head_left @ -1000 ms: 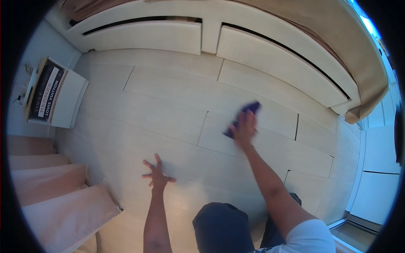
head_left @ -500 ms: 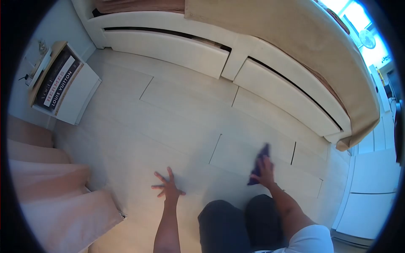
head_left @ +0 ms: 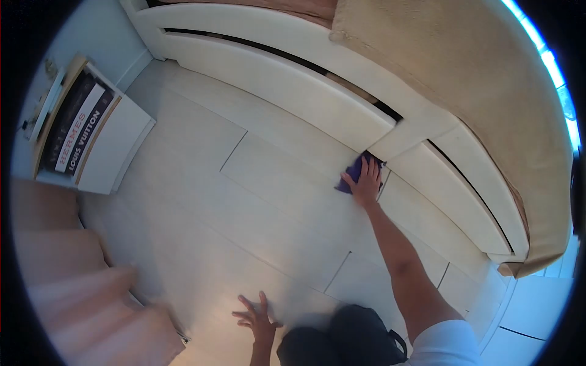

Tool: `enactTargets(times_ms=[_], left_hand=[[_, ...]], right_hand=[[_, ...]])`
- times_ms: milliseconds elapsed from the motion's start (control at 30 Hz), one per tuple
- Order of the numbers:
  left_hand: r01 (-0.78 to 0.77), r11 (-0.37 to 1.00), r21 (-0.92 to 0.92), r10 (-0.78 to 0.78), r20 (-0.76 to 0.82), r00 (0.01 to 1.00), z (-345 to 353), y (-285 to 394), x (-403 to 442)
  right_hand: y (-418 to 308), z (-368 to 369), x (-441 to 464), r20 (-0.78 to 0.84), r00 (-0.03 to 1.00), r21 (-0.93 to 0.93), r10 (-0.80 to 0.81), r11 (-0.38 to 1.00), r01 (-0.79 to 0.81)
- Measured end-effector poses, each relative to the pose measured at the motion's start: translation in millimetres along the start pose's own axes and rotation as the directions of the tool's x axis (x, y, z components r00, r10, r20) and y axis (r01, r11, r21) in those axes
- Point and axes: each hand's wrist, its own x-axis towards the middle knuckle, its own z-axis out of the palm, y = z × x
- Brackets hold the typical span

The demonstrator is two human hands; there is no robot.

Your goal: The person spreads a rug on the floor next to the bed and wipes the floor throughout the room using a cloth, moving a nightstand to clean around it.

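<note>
The right hand (head_left: 367,183) lies palm down on a purple cloth (head_left: 347,184) at the foot of the white bed frame (head_left: 418,131), where the base between two drawer fronts meets the pale plank floor (head_left: 195,201). Its grip is open, fingers somewhat spread over the cloth rather than closed around it. The left hand (head_left: 259,318) is near the knees (head_left: 348,341), its grip wide open with fingers splayed and nothing in it; whether the fingertips touch the floor is hard to tell. The bed frame bars the way just beyond the cloth, with dark slots above the left drawer front (head_left: 262,76) and the right drawer front (head_left: 461,189), and a beige blanket (head_left: 464,67) hanging over its side. Well off to the left stands a white bedside cabinet (head_left: 122,146) with large books in its open side: one white spine (head_left: 80,128) reads "HERMES" in reddish letters, the dark spine (head_left: 86,144) beside it "LOUIS VUITTON" in white. Lettering on a further dark spine (head_left: 59,139) is too dim to read surely. Pink curtain folds (head_left: 61,262) spread along the near left, and white cabinet fronts (head_left: 525,311) edge the right.
</note>
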Motion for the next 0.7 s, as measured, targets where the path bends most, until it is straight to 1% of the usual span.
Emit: enactTargets(times_ms=[67, 100, 133, 167, 233, 267, 300, 333, 367, 400, 433, 467, 500, 533, 633, 667, 700], left_hand=[[-0.062, 0.989, -0.136, 0.047, -0.109, 0.993, -5, -3, 4], [-0.073, 0.955, -0.287, 0.018, -0.191, 0.981, -34, 3, 12], [-0.145, 0.949, -0.281, 0.038, -0.353, 0.935, -50, -4, 37], [-0.21, 0.943, -0.26, 0.053, -0.504, 0.862, -64, -17, 68], [-0.168, 0.941, -0.293, -0.094, -0.706, 0.702, -101, -37, 154], [-0.07, 0.956, -0.284, -0.183, -0.767, 0.615, -118, -50, 208], [0.027, 0.958, -0.286, -0.26, -0.82, 0.51, -135, -61, 256], [0.035, 0.953, -0.301, -0.278, -0.823, 0.495, -178, -47, 281], [0.321, 0.773, -0.547, -0.63, -0.598, 0.496, -226, -22, 300], [0.575, 0.466, -0.672, -0.88, -0.282, 0.383, -252, -6, 311], [0.577, 0.449, -0.682, -0.888, -0.273, 0.369, -258, -2, 320], [0.652, 0.431, -0.624, -0.901, -0.328, 0.282, -259, 3, 328], [0.727, 0.4, -0.558, -0.901, -0.387, 0.199, -259, 7, 334], [0.742, 0.39, -0.545, -0.903, -0.384, 0.193, -256, 6, 338], [0.751, 0.448, -0.485, -0.861, -0.461, 0.217, -249, 0, 344], [0.759, 0.44, -0.481, -0.864, -0.456, 0.211, -248, 0, 345], [0.755, 0.443, -0.483, -0.867, -0.446, 0.223, -248, 0, 347]], right_hand=[[-13, -17, 37, 0.115, 0.993, 0.085, -0.033, 0.996, 0.023], [-14, -17, 44, 0.138, 0.99, 0.143, 0.025, 0.989, -0.045], [-10, -10, 43, 0.017, 0.998, 0.174, -0.056, 0.983, 0.052], [-11, -17, 43, 0.088, 0.996, 0.207, -0.034, 0.978, 0.015], [-20, -29, 37, 0.176, 0.984, 0.286, -0.017, 0.958, -0.034], [-17, -13, 24, 0.037, 0.997, 0.233, -0.067, 0.971, 0.057], [-19, 4, 8, -0.107, 0.987, 0.168, -0.123, 0.976, 0.14], [-38, -5, -8, -0.054, 0.994, 0.184, -0.098, 0.977, 0.107], [-38, 11, -23, -0.082, 0.957, 0.194, -0.279, 0.937, 0.29], [-53, 5, -35, 0.079, 0.907, 0.207, -0.413, 0.897, 0.391], [-80, -5, -39, 0.236, 0.814, 0.236, -0.53, 0.844, 0.481], [-109, -9, -25, 0.238, 0.806, 0.242, -0.543, 0.836, 0.492], [-140, -10, -5, 0.277, 0.745, 0.232, -0.607, 0.794, 0.561], [-170, -5, 12, 0.324, 0.68, 0.23, -0.658, 0.752, 0.618], [-284, 49, 87, 0.129, 0.796, 0.162, -0.591, 0.804, 0.571], [-329, 68, 109, 0.073, 0.821, 0.158, -0.566, 0.82, 0.551], [-374, 88, 128, 0.036, 0.809, 0.165, -0.587, 0.802, 0.574]])
